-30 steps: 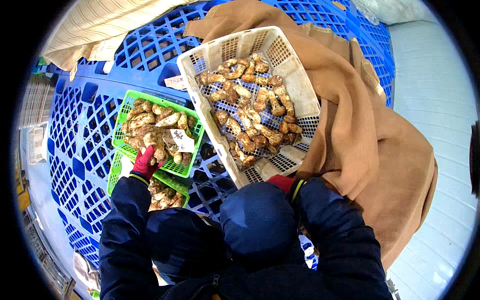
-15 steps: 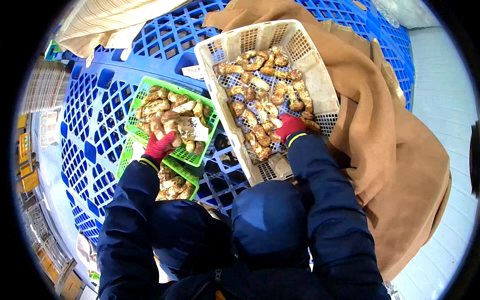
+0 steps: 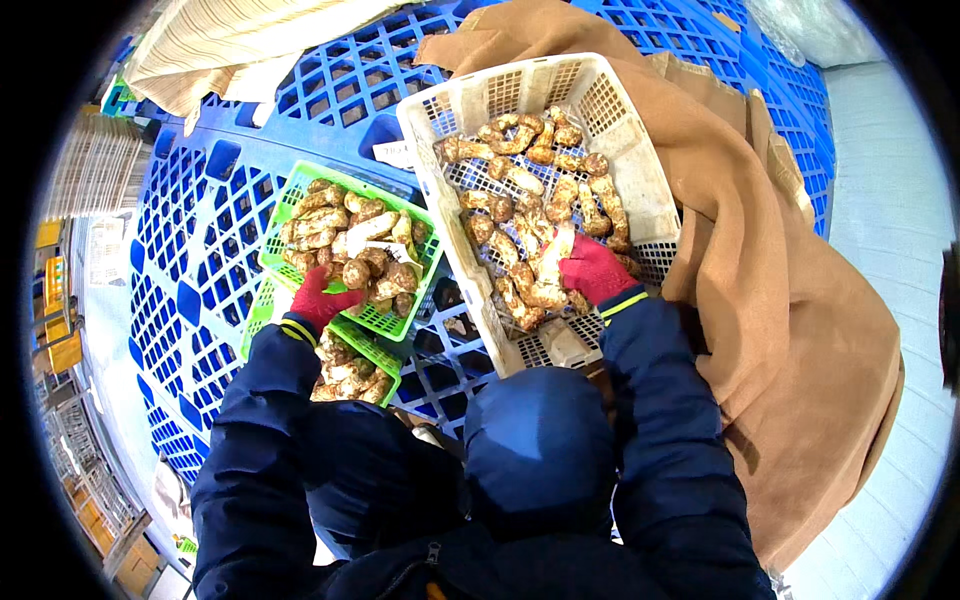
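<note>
The person's left hand in a red glove is by the near side of a bright green plastic basket, beside a round brown mushroom cap; whether it grips, I cannot tell. Slightly farther, the right hand in a red glove appears closed on a long pale mushroom, inside an off-white plastic crate. This mushroom lies left of the fingers, its long axis pointing away from the person. Compared with half a second ago, the basket's white paper label shows less of its face.

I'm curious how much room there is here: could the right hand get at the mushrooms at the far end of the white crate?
Probably yes: the right hand is inside the open-topped white crate, and nothing covers the mushrooms at the far end; it would just need to reach forward.
</note>
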A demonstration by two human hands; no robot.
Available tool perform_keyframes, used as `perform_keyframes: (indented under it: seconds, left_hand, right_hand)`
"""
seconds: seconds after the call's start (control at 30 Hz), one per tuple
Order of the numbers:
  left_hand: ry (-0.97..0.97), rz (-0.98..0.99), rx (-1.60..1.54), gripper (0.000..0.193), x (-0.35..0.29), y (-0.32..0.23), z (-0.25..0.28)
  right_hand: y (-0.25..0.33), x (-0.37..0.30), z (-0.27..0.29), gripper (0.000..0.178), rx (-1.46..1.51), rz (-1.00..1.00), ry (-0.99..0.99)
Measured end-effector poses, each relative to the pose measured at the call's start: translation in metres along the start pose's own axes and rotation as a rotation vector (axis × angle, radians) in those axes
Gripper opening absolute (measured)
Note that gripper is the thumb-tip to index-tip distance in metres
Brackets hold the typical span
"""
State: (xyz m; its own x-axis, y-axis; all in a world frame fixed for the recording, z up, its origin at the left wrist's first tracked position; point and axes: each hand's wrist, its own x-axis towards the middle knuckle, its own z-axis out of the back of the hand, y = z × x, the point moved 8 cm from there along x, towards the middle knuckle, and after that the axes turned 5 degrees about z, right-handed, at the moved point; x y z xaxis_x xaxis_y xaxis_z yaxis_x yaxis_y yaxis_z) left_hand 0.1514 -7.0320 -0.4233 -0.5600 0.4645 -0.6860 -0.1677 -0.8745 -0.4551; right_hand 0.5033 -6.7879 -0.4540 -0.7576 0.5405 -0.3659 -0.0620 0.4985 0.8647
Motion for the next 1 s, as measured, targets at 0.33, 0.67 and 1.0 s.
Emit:
perform_keyframes:
  seconds: [0.33,0.67,1.0]
  left_hand:
    - [0.179,-0.413,-0.392,0.051,-0.075,-0.134,-0.046]
    - [0.985,0.116,-1.178,0.045,-0.131,-0.161,-0.152]
    - [0.434,-0.614,-0.989,0.07,-0.103,-0.183,-0.103]
  right_hand:
    - [0.076,-0.013,-0.077,0.038,0.017,0.251,0.087]
    - [0.099,-0.019,-0.101,0.048,-0.081,0.3,0.15]
    - [0.125,-0.037,-0.097,0.043,-0.712,0.291,-0.028]
